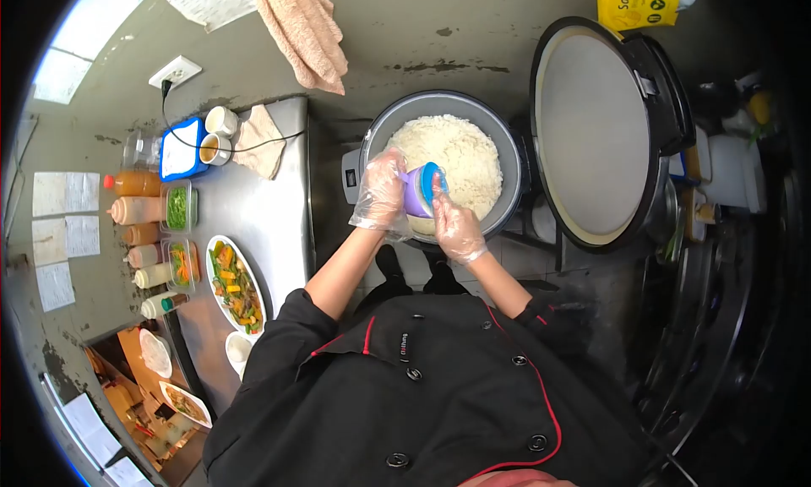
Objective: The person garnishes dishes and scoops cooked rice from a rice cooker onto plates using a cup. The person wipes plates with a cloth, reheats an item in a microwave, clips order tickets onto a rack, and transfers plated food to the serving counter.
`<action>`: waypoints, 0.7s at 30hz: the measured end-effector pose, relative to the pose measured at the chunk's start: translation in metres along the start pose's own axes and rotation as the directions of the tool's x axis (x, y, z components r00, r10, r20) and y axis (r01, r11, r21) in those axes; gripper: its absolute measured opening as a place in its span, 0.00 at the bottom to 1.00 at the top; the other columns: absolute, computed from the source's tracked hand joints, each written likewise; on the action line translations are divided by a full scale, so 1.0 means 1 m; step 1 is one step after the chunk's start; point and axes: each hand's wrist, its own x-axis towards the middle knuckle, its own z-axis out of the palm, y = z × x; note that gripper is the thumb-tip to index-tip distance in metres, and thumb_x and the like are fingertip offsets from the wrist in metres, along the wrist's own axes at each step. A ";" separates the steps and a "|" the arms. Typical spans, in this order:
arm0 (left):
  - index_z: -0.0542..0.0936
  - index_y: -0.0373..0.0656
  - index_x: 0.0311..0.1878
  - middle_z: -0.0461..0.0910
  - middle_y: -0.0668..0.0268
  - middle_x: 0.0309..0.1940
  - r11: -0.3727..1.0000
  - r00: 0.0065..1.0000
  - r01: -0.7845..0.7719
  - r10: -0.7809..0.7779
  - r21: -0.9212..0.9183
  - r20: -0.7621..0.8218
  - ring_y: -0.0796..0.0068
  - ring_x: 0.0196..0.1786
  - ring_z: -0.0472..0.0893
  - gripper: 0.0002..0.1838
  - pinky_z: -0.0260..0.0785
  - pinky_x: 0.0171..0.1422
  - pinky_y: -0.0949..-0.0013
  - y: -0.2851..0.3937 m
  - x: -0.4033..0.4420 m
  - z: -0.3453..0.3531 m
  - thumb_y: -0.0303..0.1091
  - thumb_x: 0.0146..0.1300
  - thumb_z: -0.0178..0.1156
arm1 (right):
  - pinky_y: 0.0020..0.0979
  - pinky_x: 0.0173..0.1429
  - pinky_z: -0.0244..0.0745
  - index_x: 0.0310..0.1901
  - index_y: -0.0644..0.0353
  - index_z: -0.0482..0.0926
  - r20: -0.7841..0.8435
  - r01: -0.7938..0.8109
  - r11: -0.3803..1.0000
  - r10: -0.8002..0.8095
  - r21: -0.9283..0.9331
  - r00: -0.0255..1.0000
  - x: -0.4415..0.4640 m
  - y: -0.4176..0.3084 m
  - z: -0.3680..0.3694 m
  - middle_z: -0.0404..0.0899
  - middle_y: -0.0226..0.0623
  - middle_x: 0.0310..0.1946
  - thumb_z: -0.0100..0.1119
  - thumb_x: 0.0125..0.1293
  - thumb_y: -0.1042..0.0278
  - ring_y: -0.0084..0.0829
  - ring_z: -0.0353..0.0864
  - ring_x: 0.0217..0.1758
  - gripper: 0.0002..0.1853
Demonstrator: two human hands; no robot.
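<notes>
Cooked white rice (460, 145) fills the pot of a large rice cooker (384, 115) in front of me. Over the rice, my left hand (382, 187), in a clear plastic glove, is closed around the side of a purple cup (415, 198). A round blue piece (428, 183) sits at the mouth of that cup; whether it is a lid or a second cup I cannot tell. My right hand (458, 227), gloved too, has its fingers pressed on the blue piece's near right side. The palms and the far side of the cup are hidden.
The cooker's round lid (591, 132) stands open to the right. On the steel counter (274, 208) at left are a plate of vegetables (236, 284), sauce bottles (139, 210), small cups (221, 121) and a black cord (253, 142). A towel (300, 35) hangs above.
</notes>
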 end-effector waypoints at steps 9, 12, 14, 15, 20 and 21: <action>0.69 0.45 0.20 0.65 0.75 0.17 0.989 0.978 0.142 -0.147 -0.040 -0.148 0.84 0.21 0.63 0.18 0.52 0.24 0.73 -0.034 0.000 -0.022 0.39 0.67 0.49 | 0.22 0.16 0.52 0.45 0.57 0.73 0.447 -0.438 0.460 0.095 0.772 0.889 0.005 0.020 -0.026 0.60 0.23 0.12 0.41 0.73 0.54 0.18 0.59 0.10 0.16; 0.72 0.40 0.23 0.69 0.64 0.16 0.768 0.969 -0.143 0.236 0.625 -0.068 0.73 0.19 0.67 0.17 0.57 0.24 0.66 -0.011 -0.004 -0.022 0.37 0.67 0.48 | 0.26 0.19 0.57 0.66 0.52 0.62 0.116 0.172 0.960 -0.201 0.219 0.973 -0.005 0.012 0.005 0.65 0.24 0.13 0.44 0.71 0.58 0.19 0.63 0.12 0.23; 0.71 0.39 0.22 0.69 0.60 0.16 0.886 0.990 -0.049 0.103 0.461 -0.092 0.69 0.20 0.70 0.16 0.60 0.25 0.63 0.004 -0.008 -0.023 0.35 0.66 0.49 | 0.28 0.21 0.59 0.67 0.53 0.60 0.166 0.302 0.952 -0.289 -0.054 0.943 -0.011 0.004 0.008 0.66 0.23 0.15 0.44 0.71 0.63 0.19 0.63 0.15 0.24; 0.70 0.41 0.20 0.68 0.64 0.15 0.911 0.990 0.007 0.051 0.413 -0.129 0.71 0.19 0.69 0.16 0.60 0.25 0.66 0.000 -0.010 -0.025 0.35 0.66 0.49 | 0.27 0.22 0.59 0.67 0.52 0.61 0.235 0.245 0.964 -0.264 0.106 0.935 -0.006 0.009 0.004 0.66 0.22 0.15 0.43 0.71 0.63 0.18 0.63 0.16 0.24; 0.65 0.49 0.19 0.62 0.75 0.15 0.544 0.847 0.143 -0.499 -0.827 -0.182 0.82 0.19 0.63 0.17 0.58 0.24 0.74 0.012 -0.027 -0.036 0.35 0.65 0.51 | 0.28 0.32 0.70 0.62 0.50 0.70 0.160 -0.048 0.921 -0.015 0.387 0.987 0.027 0.041 -0.023 0.73 0.33 0.20 0.43 0.70 0.62 0.21 0.71 0.23 0.20; 0.64 0.50 0.19 0.61 0.77 0.15 0.482 0.841 0.101 -0.509 -0.870 -0.185 0.84 0.19 0.62 0.17 0.57 0.24 0.76 0.016 -0.031 -0.040 0.35 0.65 0.52 | 0.28 0.44 0.74 0.61 0.51 0.71 0.096 0.278 0.956 -0.270 -0.089 0.958 0.038 0.065 -0.020 0.81 0.41 0.33 0.44 0.70 0.62 0.26 0.79 0.37 0.19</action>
